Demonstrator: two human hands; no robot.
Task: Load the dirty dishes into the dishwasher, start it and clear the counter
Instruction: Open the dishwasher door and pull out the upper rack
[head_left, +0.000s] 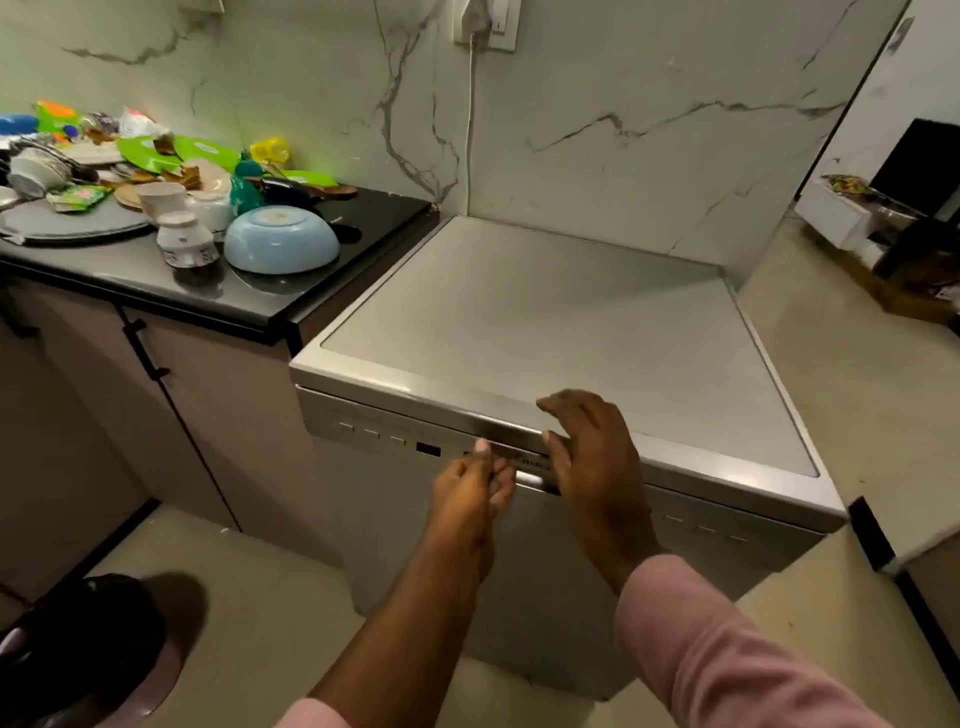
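A silver freestanding dishwasher (545, 332) stands in front of me with its door closed. Both hands are at the recessed door handle (530, 478) under the control strip. My left hand (472, 488) reaches palm up with its fingers hooked at the handle. My right hand (587, 457) lies over the door's top edge, fingers loosely bent on the panel. On the dark counter (260, 301) to the left is a pile of dirty dishes: an upturned light blue bowl (283, 239), white cups (184, 234), green plates (156, 153) and a grey tray (72, 223).
A white cable (470, 130) runs down the marble wall from a socket behind the dishwasher. A dark bin (78, 649) stands on the floor at lower left. Cabinet doors with black handles sit under the counter. Boxes and a dark appliance are at the far right.
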